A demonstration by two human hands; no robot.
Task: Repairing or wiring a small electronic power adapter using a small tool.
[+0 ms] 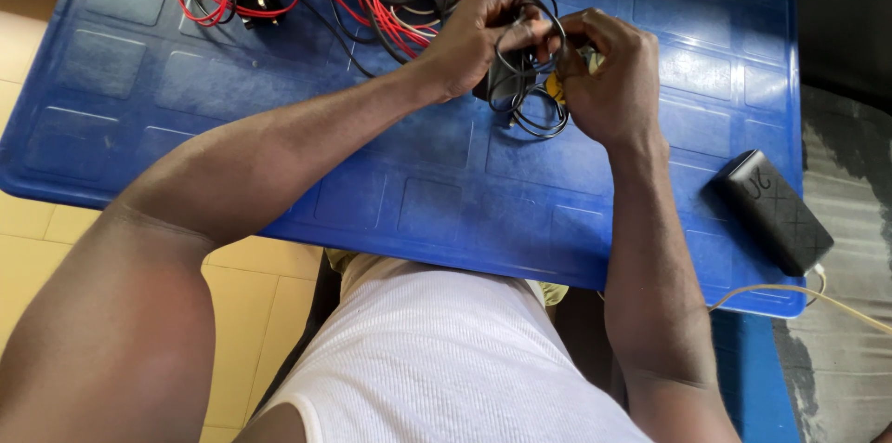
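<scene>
both hands meet above the blue plastic table (pixel 279 183), the left hand (pixel 474 39) pinching loops of a thin black coiled cable (pixel 531 81) so they stay gathered, while the right hand (pixel 609 81) grips its yellow-tipped end.

A blue plastic table (pixel 279 127) with a moulded grid of shallow squares fills most of the view, its surface scuffed and glossy under bright, even daylight. Pale cream floor tiles (pixel 37 248) show on the left. To the right lies rough grey concrete floor (pixel 850 174), darker and patchy.
</scene>
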